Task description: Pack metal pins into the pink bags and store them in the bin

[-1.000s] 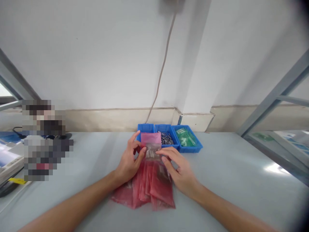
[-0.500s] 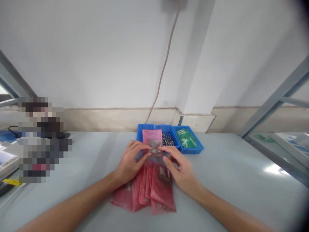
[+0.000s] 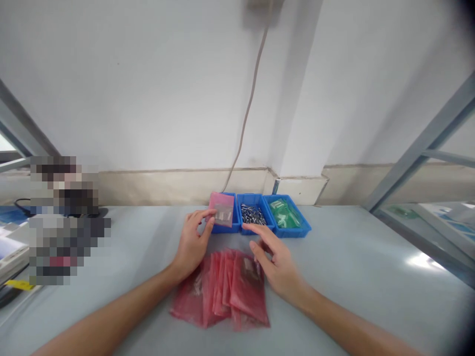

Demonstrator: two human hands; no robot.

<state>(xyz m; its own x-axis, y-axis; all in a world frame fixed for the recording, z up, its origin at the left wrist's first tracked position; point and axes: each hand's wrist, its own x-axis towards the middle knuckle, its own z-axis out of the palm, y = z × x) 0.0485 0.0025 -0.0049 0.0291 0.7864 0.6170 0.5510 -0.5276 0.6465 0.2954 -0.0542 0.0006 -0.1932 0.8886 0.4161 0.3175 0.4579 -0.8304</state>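
Between thumb and fingers, my left hand (image 3: 195, 237) pinches the left edge of a small pink plastic bag (image 3: 223, 210). Small light pieces show in the bag's clear lower part, and it is held up in front of the left blue bin (image 3: 230, 228). My right hand (image 3: 273, 259) is apart from the bag, thumb and index finger spread, with nothing visible in it. Below both hands, several red plastic bags (image 3: 222, 291) lie overlapped in a pile on the table, with small parts showing inside some.
The middle blue bin (image 3: 245, 230) holds many small metal pieces (image 3: 253, 214). In the right blue bin (image 3: 297, 231) lies a green bag (image 3: 285, 213) with light parts. A cable (image 3: 249, 104) runs down the wall behind. Metal frames (image 3: 408, 153) stand at both sides; a blurred-out person is at the left.
My left hand has moved left with the pink bag. My right hand has come off the bag and stays near the same spot, fingers apart.
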